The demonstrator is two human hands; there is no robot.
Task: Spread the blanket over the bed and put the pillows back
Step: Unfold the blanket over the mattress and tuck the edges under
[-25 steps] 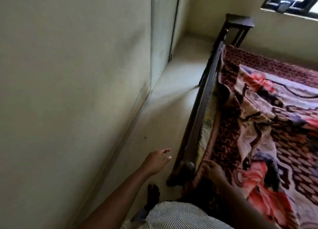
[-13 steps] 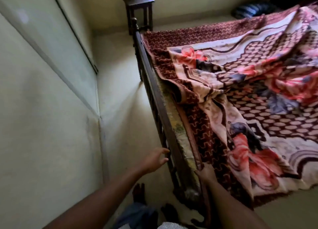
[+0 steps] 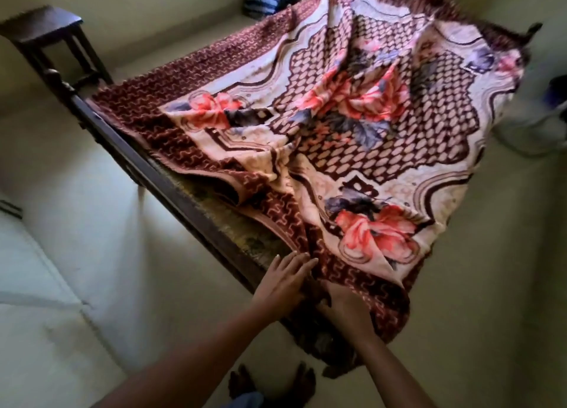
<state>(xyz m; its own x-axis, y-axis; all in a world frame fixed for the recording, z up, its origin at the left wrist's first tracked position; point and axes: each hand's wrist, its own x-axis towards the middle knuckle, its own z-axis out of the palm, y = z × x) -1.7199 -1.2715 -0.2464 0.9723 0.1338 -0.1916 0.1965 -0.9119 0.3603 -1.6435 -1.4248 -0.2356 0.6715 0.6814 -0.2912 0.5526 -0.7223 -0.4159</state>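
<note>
One rumpled, rose-patterned maroon blanket (image 3: 368,137) covers the bed (image 3: 171,190).

The blanket (image 3: 352,125) was laid over the bed (image 3: 171,197), a stool (image 3: 46,30) set behind its left rail; left hand (image 3: 282,280) and right hand (image 3: 346,306) were placed at the near corner.

A maroon-and-cream rose-patterned blanket (image 3: 352,137) lies rumpled across the bed (image 3: 171,193), its near corner hanging over the bed's end.
</note>
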